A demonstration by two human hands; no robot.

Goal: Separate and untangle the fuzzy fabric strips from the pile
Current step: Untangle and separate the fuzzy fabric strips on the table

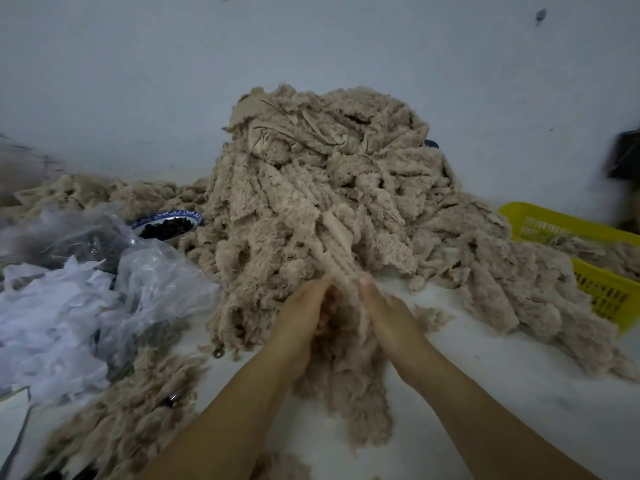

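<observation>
Big beige pile [322, 188] heaped mid-tabletop [491, 393] against the wall; one fuzzy strip [341, 247] runs down its front face to its foot, where left hand [304, 317] and right hand [388, 317] meet, fingers of both grasping the strip's lower end. Risk, as judged: the strip looks snagged among its neighbours, so a hard pull may drag a whole clump, slump the heap toward the bowl [169, 221] at its left foot, or tear fuzz loose. No brand, label or legible writing; only a blue pattern on the bowl's rim.
</observation>
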